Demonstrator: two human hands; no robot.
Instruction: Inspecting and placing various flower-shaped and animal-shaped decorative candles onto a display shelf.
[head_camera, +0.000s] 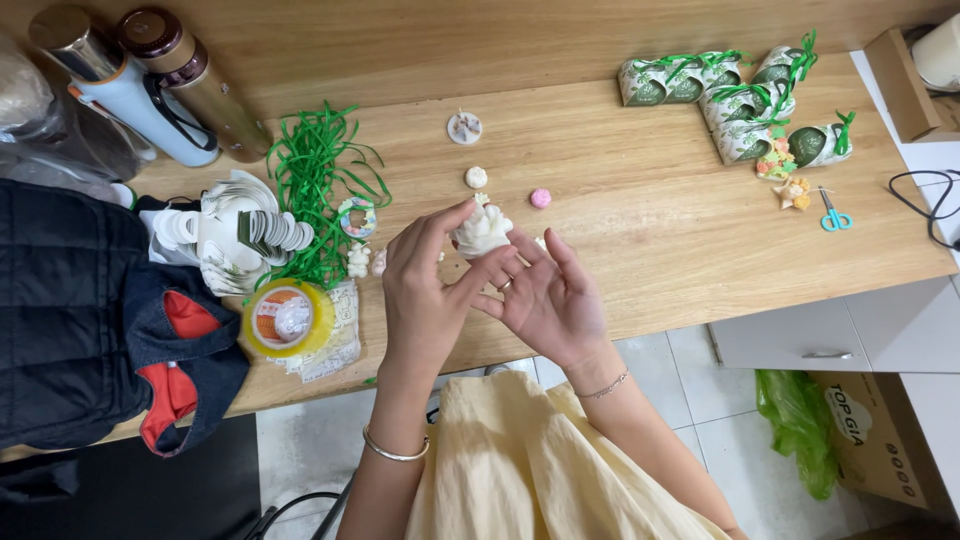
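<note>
Both hands meet above the front edge of the surface (640, 210), at about its middle. Left hand (425, 290), back toward the camera, pinches a small white moulded figure (483, 230) between thumb and fingertips; right hand (550, 300), palm up with fingers spread, touches the left hand's fingers just beneath the figure. Bracelets ring both wrists. Just behind the figure lie a white ball (476, 177), a pink ball (540, 198) and, nearer the back edge, a flat white disc (465, 127). Toward the left edge: a tangle of green ribbon (318, 180), stacks of white paper tags (250, 235), a yellow tape roll (290, 318) at the front edge, and two flasks (150, 85) in the back left corner. A dark jacket (70, 300) hangs over the left front corner. Near the back right corner sit green-and-white ribboned gift boxes (740, 95), with small blue scissors (834, 215) close to the right edge.
</note>
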